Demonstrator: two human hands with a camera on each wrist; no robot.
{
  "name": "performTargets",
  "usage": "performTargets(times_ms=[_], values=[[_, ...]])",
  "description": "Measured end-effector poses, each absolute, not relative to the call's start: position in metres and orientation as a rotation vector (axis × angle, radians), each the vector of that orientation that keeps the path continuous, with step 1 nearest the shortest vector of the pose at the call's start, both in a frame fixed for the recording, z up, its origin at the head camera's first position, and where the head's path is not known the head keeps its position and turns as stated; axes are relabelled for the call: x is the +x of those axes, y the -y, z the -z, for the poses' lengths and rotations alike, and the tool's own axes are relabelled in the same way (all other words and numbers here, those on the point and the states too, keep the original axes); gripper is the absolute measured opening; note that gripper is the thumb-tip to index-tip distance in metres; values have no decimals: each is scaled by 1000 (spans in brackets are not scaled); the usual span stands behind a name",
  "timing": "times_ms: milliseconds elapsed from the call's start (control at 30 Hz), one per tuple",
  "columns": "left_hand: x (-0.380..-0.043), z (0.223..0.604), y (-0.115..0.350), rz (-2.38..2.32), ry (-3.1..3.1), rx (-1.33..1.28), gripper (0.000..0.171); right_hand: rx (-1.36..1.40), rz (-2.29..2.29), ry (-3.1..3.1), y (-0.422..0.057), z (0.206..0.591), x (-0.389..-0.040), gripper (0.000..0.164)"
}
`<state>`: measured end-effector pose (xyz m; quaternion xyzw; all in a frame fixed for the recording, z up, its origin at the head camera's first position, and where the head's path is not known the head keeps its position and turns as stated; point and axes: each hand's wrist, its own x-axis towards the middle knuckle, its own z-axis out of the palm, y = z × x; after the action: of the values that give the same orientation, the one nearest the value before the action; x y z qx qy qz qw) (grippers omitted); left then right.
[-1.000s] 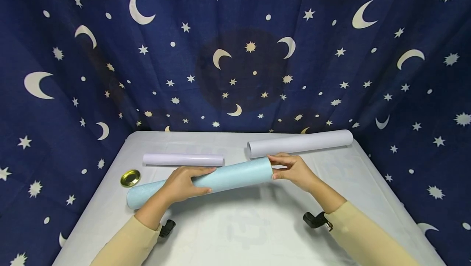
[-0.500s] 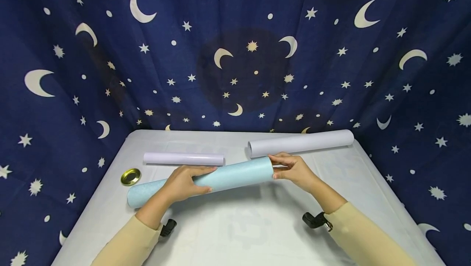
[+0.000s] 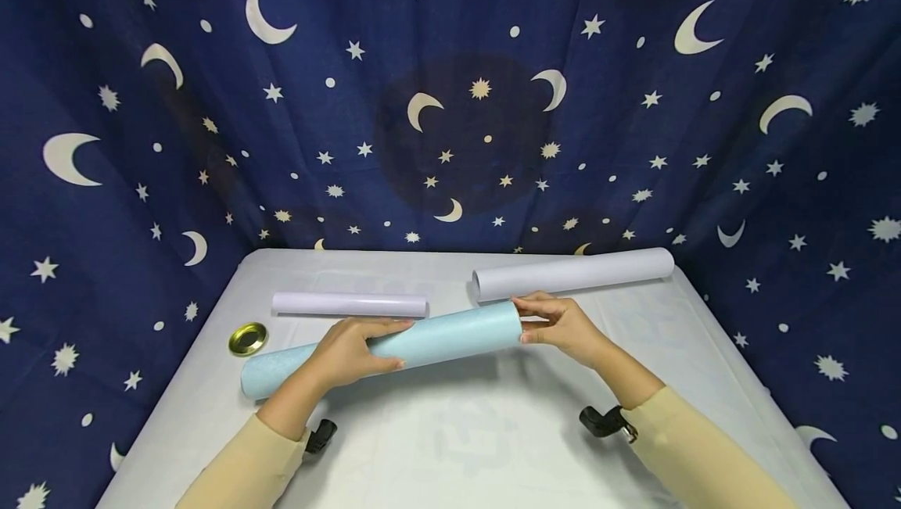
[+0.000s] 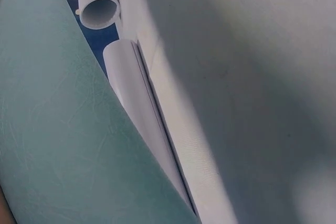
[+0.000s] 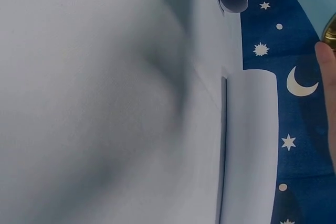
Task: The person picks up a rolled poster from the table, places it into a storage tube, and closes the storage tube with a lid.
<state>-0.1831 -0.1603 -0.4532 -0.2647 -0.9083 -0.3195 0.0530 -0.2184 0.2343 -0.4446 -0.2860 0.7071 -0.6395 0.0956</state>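
A long light-blue cardboard tube (image 3: pixel 457 335) slants over the table, its right end higher. My left hand (image 3: pixel 345 354) grips it around the middle, thumb below and fingers over the top. At the right end, my right hand (image 3: pixel 563 327) pinches a gold lid (image 5: pixel 331 34) fitted at the tube's mouth, thumb and fingers on opposite sides of the rim. The right wrist view catches only part of this lid and one finger (image 5: pixel 326 77). Another gold lid (image 3: pixel 248 339) lies on the table near the tube's left end. The left wrist view shows mostly the tube's side (image 4: pixel 68 114).
Behind the tube, a thin rolled white sheet (image 3: pixel 349 305) lies at left and a thicker white roll (image 3: pixel 577 274) at back right. The white-covered table (image 3: pixel 450 446) backs onto a navy curtain (image 3: pixel 464 40) printed with moons and stars.
Hardly anything differs: both hands and the tube keep their places. The whole head view shifts very slightly.
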Motion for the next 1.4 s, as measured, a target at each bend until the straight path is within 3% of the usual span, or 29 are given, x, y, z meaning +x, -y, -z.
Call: performTargets(times_ms=[1400], values=[[-185, 454, 163, 938, 2816, -812, 63, -757, 1782, -2111, -233, 440, -219, 61]])
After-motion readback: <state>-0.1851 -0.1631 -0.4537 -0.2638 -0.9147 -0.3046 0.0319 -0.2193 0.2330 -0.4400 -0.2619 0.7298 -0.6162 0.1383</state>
